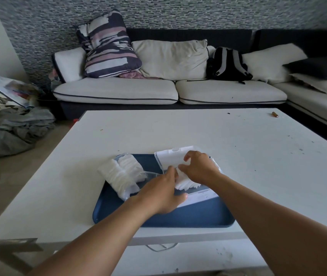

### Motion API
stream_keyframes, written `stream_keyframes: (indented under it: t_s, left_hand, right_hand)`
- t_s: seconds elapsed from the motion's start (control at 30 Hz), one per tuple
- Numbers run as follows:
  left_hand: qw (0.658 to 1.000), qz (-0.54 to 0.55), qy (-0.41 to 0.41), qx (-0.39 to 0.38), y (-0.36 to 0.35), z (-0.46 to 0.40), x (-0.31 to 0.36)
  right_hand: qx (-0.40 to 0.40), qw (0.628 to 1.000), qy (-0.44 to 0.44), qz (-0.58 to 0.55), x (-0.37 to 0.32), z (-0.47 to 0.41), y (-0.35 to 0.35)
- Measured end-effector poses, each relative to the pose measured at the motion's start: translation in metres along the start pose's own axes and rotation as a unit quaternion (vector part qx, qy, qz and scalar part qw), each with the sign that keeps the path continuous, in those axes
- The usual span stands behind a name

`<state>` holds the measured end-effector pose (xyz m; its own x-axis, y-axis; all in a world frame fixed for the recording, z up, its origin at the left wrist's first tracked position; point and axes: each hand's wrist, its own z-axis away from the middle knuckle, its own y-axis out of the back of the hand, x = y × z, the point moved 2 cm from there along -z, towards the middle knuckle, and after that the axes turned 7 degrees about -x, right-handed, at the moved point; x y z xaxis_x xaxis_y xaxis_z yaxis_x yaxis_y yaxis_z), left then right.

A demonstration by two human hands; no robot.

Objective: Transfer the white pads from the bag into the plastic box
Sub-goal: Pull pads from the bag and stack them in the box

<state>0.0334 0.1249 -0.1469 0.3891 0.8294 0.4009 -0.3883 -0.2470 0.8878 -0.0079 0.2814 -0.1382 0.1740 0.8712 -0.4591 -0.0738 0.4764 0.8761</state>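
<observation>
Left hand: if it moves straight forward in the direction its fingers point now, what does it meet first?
Most likely the stack of white pads under the right hand. The left hand points up and right across the blue tray, fingertips nearly at the pads already; depth is uncertain.

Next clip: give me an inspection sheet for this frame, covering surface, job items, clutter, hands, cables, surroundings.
Surface: white table, scuffed and speckled; blue tray at its near edge.
Job's things: clear bag of white pads lies on the tray's left side; plastic box on the right, lid open; loose pads fanned at the box under the hands.
Clutter: small brown item at the far right of the table; dark specks near it.
Hands: left hand rests at the box's near edge; right hand grips the pads.
Cables: nothing seen.
Surroundings: sofa with cushions, backpack; heap of cloth on the floor, left.
</observation>
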Motion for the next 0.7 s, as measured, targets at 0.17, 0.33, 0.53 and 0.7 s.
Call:
stream_keyframes:
  t_s: [0.17,0.33,0.53,0.7]
  left_hand:
    - [1.000,0.017,0.009,0.003,-0.003,-0.006,-0.004]
    - [1.000,0.027,0.005,0.001,-0.006,-0.008,-0.003]
    - [0.988,0.146,0.015,0.049,-0.001,-0.006,-0.003]
    - [0.981,0.189,0.004,0.038,0.003,-0.002,-0.002]
  right_hand:
    - [-0.010,0.993,-0.024,-0.112,0.009,-0.008,0.000]
    - [-0.028,0.984,-0.040,-0.171,0.012,-0.008,0.003]
    - [-0.031,0.972,-0.026,-0.231,0.010,-0.004,0.007]
    - [-0.076,0.966,-0.014,-0.248,0.006,0.002,0.008]
